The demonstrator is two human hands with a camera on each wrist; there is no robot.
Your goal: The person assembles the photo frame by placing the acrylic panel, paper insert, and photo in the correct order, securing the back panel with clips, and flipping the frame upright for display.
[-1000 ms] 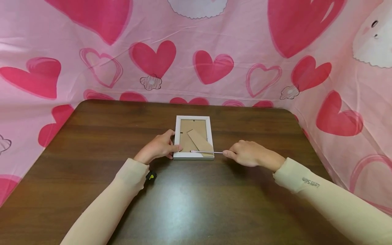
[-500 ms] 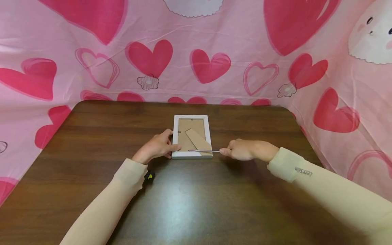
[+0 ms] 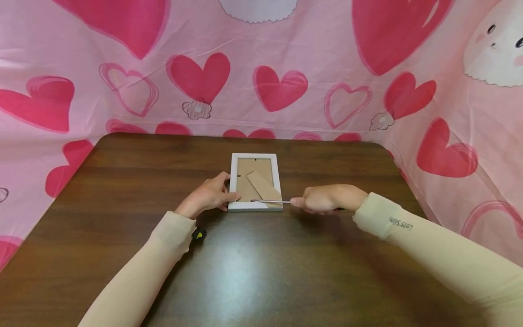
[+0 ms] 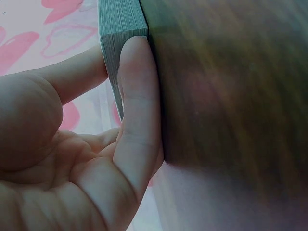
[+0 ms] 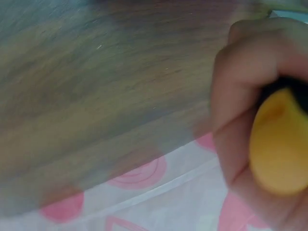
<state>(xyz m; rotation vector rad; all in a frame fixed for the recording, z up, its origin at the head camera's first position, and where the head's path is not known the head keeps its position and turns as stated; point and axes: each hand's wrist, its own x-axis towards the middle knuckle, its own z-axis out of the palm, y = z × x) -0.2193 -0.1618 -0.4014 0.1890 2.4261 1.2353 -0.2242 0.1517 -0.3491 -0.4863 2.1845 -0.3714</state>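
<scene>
A white picture frame [image 3: 234, 181] lies face down on the table, its brown backing board [image 3: 258, 165] and slanted stand leg [image 3: 261, 184] showing. My left hand [image 3: 208, 195] holds the frame's lower left corner, the thumb over the back and the fingers along the side; in the left wrist view a finger presses the frame's grey-white edge [image 4: 122, 21]. My right hand [image 3: 323, 199] grips a screwdriver [image 3: 273, 201], whose yellow and black handle [image 5: 279, 144] shows in the right wrist view. Its thin metal shaft points left across the lower part of the backing, the tip near a small dark tab.
The dark wooden table [image 3: 245, 281] extends around the frame. A small black object [image 3: 199, 235] with a yellow mark is by the left cuff. Pink cloth [image 3: 282, 41] with red hearts hangs behind the table and along its sides.
The right hand has shifted slightly left and turned around the screwdriver, whose tip stays near the frame's bottom tab. The left hand keeps its hold; the head view has shifted a little.
</scene>
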